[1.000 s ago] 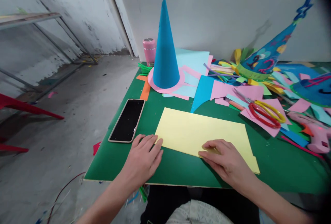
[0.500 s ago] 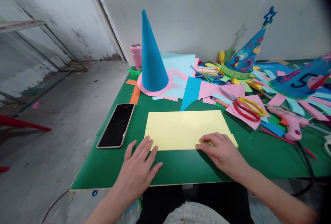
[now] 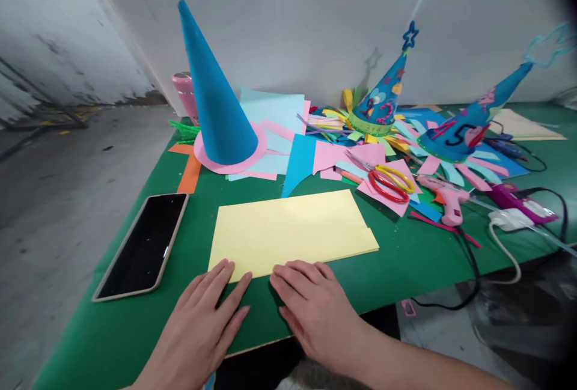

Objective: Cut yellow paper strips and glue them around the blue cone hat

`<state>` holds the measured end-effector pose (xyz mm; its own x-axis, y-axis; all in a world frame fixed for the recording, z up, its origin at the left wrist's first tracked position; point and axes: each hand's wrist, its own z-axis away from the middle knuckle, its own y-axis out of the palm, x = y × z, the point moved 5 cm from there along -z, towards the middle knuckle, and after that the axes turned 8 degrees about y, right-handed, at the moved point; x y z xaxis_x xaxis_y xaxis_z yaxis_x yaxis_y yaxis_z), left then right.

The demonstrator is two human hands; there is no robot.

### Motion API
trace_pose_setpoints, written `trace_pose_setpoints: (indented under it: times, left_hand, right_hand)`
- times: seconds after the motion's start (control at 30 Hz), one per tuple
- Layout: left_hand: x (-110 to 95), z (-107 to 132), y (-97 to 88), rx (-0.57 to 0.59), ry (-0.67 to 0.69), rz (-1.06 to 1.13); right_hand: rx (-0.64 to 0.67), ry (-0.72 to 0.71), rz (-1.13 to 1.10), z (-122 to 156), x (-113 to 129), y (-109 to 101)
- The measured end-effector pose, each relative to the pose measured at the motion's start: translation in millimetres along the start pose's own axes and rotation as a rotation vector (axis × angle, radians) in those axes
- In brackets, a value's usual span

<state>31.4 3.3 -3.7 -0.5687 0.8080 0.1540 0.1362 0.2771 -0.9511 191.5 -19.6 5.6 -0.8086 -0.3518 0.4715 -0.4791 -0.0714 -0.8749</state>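
Observation:
A folded sheet of pale yellow paper (image 3: 288, 228) lies flat on the green table in front of me. My left hand (image 3: 205, 312) rests at its near left corner, fingers stretched out and fingertips on the paper. At the middle of the near edge, my right hand (image 3: 311, 306) lies with its fingers extended side by side, their tips touching the paper's edge. Its thumb is partly tucked underneath. Neither hand grips the sheet. Layers of the fold show at the paper's right end.
A phone (image 3: 143, 246) lies at the left. Behind stand a plain blue cone hat (image 3: 220, 101) and decorated party hats (image 3: 381, 98). Scissors (image 3: 387, 182), a pink glue gun (image 3: 446, 198), a white plug with cable (image 3: 509, 219) and paper scraps (image 3: 297, 158) spread rightward.
My right hand has slid left along the near edge of the yellow paper, closer to my left hand. The view has turned to the right.

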Motion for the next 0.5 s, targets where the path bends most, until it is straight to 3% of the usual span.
trace_pose_setpoints:
  times: [0.2, 0.37, 0.43, 0.5]
  left_hand:
    - [1.7, -1.4, -2.1, 0.001, -0.007, 0.001]
    - [2.4, -2.1, -2.9, -0.01, 0.019, -0.013]
    - [3.3, -0.5, -0.5, -0.015, 0.022, -0.017]
    - [4.5, 2.9, 4.6, -0.001, 0.021, -0.022]
  right_hand:
    - [-0.059, 0.042, 0.022, 7.9, -13.4, -11.8]
    - [-0.271, 0.265, 0.197, 30.6, -76.9, -45.3]
    - [-0.242, 0.292, 0.242, 38.1, -104.4, -56.2]
    - [-0.133, 0.284, 0.21, 40.0, -125.5, -62.8]
